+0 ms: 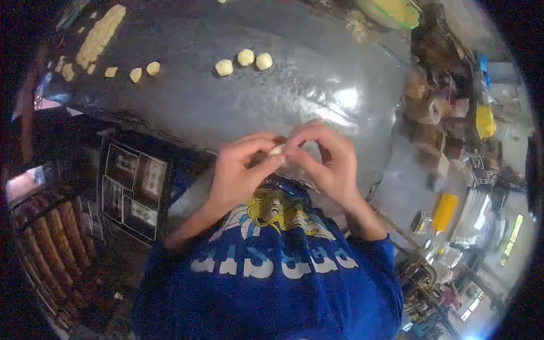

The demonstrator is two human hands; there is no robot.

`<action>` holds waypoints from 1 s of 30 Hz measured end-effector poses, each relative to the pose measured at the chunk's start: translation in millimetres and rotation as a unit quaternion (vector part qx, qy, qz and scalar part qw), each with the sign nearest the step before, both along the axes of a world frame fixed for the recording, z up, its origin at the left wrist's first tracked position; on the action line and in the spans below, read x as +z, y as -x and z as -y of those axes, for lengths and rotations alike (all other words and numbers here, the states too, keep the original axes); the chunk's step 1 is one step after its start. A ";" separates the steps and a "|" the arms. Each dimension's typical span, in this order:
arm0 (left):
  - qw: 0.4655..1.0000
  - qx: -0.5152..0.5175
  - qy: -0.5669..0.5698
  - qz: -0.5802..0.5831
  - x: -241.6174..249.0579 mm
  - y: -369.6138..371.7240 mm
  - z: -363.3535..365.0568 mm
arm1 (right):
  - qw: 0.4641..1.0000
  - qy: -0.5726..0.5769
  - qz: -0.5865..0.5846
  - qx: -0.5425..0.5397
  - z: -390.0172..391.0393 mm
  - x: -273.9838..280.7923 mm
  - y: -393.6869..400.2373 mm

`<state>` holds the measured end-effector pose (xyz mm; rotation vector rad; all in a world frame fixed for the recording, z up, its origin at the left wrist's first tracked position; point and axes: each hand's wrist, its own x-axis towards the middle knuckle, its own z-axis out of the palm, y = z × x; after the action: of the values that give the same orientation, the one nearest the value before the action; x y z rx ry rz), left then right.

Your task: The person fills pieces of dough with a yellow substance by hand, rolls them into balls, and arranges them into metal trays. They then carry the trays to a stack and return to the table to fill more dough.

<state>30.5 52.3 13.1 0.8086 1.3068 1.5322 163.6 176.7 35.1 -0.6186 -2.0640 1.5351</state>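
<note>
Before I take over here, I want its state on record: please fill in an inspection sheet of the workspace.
Surface: dark worktop, glare toward the right.
Work pieces: pale piece, held; three pale balls beyond; pale block far left, loose pieces near it.
Clutter: pale scraps beside green-edged container, far right.
Hands: left hand and right hand both pinch the pale piece.
Cables: nothing seen.
Surroundings: paned frame left; yellow object right.

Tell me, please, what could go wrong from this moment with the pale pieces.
The small pale piece is held between the left hand and the right hand, near the front edge of the table; it might slip and fall off. The three pale balls sit close together, so they could perhaps roll or stick if bumped.
</note>
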 end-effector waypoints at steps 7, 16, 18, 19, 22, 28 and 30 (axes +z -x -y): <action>0.992 0.059 0.085 0.072 5.7 -51.1 -4.8 | 0.964 -0.258 -0.010 0.064 -6.1 -22.0 -53.3; 0.987 -0.025 0.142 -0.065 -18.1 -30.5 -0.7 | 0.970 -0.238 0.041 0.008 7.4 -61.4 -46.7; 0.987 -0.041 0.122 -0.099 -13.6 -6.0 -9.5 | 0.961 -0.266 0.073 0.011 7.7 -51.4 -27.8; 0.984 -0.057 0.111 -0.131 -8.7 8.1 -14.5 | 0.941 -0.320 0.102 -0.045 7.6 -36.1 -11.1; 0.992 -0.100 0.029 -0.074 25.7 64.6 -31.9 | 0.907 -0.405 0.066 -0.092 7.2 -6.1 34.4; 0.990 -0.083 -0.035 -0.107 8.3 152.1 -15.7 | 0.901 -0.351 -0.062 -0.248 10.5 -35.4 117.6; 0.980 0.044 0.050 -0.189 -22.8 187.7 -0.1 | 0.883 -0.374 0.138 -0.247 -7.9 -109.5 122.6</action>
<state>-157.2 52.4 -9.7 1.0231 1.7018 1.4105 41.0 184.6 -74.4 -0.9725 -2.2339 0.3179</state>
